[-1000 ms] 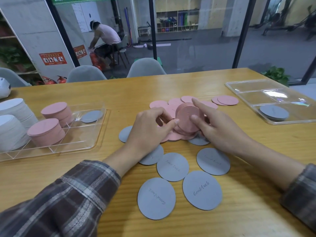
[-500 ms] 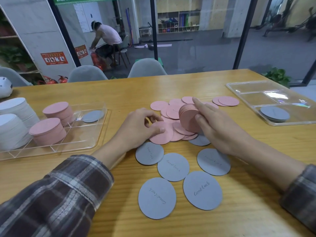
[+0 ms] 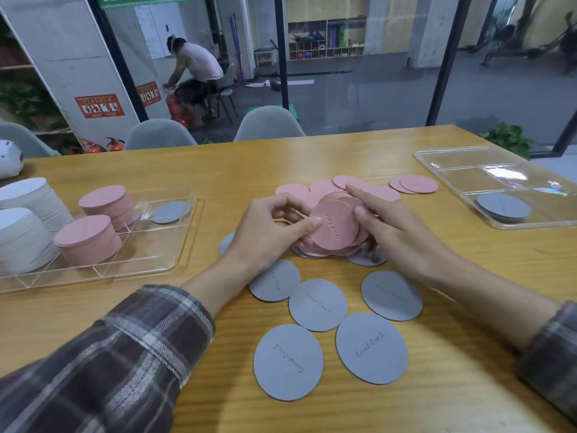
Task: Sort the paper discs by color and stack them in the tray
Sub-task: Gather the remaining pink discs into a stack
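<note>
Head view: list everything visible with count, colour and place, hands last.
Pink disc bundle: one, pink, tilted up between both hands.
Loose pink discs: several, pink, table beyond the hands.
Loose grey discs: five fully visible, more partly hidden, grey, table front.
Left tray: one, clear, holds two pink stacks and one grey disc.
Right tray: one, clear, holds a grey pile.
White stacks: two, white, far left.
Table: one, wooden.
Chairs: three, grey, behind table.
Left hand: pinches the bundle.
Right hand: grips the bundle.
</note>
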Tool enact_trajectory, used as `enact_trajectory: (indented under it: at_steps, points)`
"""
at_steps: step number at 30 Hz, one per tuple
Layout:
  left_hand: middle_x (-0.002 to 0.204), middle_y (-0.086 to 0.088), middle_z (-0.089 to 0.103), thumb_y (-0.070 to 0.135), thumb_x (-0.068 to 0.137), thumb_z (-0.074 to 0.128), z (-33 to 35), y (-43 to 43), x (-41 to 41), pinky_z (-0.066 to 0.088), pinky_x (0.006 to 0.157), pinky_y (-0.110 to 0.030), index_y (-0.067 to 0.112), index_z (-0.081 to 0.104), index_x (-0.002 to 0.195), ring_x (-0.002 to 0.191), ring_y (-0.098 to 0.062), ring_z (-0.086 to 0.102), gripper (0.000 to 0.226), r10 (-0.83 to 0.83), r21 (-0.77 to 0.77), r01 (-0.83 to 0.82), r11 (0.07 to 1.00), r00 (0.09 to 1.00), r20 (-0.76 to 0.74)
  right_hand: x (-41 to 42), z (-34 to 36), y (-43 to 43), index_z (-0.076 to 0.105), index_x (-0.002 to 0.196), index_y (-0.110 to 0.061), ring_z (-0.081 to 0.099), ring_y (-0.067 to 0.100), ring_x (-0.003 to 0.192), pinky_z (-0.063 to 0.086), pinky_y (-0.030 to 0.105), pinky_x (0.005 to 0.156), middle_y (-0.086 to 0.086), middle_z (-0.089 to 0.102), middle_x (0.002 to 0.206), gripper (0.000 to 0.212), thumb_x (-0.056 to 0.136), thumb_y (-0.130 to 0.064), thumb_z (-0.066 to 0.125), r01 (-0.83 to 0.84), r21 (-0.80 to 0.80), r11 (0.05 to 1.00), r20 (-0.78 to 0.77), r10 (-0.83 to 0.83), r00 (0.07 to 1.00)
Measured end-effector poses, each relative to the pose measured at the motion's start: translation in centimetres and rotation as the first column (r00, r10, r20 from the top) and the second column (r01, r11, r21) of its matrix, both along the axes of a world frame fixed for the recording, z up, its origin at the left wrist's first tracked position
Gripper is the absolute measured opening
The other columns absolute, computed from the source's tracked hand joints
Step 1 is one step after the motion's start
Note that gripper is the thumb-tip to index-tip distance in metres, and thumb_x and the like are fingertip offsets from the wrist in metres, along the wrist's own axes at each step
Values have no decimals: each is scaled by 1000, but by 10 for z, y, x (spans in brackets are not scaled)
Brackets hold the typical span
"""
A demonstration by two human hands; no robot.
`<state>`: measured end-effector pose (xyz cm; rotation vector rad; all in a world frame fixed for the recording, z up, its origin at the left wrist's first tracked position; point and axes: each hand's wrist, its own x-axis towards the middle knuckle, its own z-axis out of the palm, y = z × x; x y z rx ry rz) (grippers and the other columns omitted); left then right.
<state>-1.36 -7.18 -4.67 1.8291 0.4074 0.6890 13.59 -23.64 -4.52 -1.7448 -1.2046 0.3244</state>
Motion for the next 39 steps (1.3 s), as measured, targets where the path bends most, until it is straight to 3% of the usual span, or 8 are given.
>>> enact_trajectory:
  at_steps: [4,11,13,16,20,26,31,39]
  points:
    - [72,-15,74,10,82,88,-2,-7,5,61,64,-32,2,71,92,62,-28,74,21,56,3,-56,998,998,11,-3,2,0,43,150,-37,52,7,58,47,20,54,0,57,81,42,108,-32,38,-10,2,1000,-59,11,998]
    - [75,-1,75,28,83,88,-4,-11,6,56,67,-24,14,73,83,70,-16,72,21,128,222,-130,966,992,21,0,0,0,34,155,-34,58,-3,68,49,25,75,-28,58,76,55,103,-32,52,46,-75,996,174,-32,984]
    - [87,8,74,31,87,84,-7,-6,6,44,70,-12,18,74,90,79,-7,65,17,129,420,-117,900,992,0,5,2,-2,32,156,-29,49,-4,78,36,18,77,-29,51,89,55,104,-31,50,106,-61,992,239,-89,967]
    - [106,10,69,35,90,80,-17,2,6,41,81,-15,22,73,105,98,-5,60,21,61,583,33,812,988,-141,10,7,-4,22,159,-22,46,14,111,27,17,83,-8,49,121,58,106,-27,43,177,-102,979,380,-127,916]
    - [113,11,68,42,92,76,-21,3,6,44,99,-31,26,73,109,113,-10,57,23,32,582,104,807,975,-218,14,2,-4,12,161,-18,36,22,127,27,24,92,8,42,144,59,108,-26,37,186,-202,962,469,-72,880]
    - [103,17,70,46,94,72,-22,0,9,42,90,-33,27,69,107,101,-10,53,23,57,603,113,789,965,-255,18,5,-4,18,160,-14,35,24,132,23,16,86,11,46,138,56,108,-24,34,180,-197,964,423,-82,903]
    - [98,9,73,41,88,81,-19,-1,11,40,80,-9,21,74,94,100,-7,58,22,72,580,43,813,982,-174,22,6,-4,21,159,-16,42,21,131,27,21,93,6,49,144,55,107,-26,35,204,-134,970,392,-137,910]
    - [117,6,63,32,82,87,-9,-1,7,38,87,-3,24,65,138,106,-6,59,60,59,513,60,856,975,-213,21,8,-5,27,158,-16,44,21,131,28,21,93,6,52,144,53,107,-26,38,222,-89,971,367,-175,914]
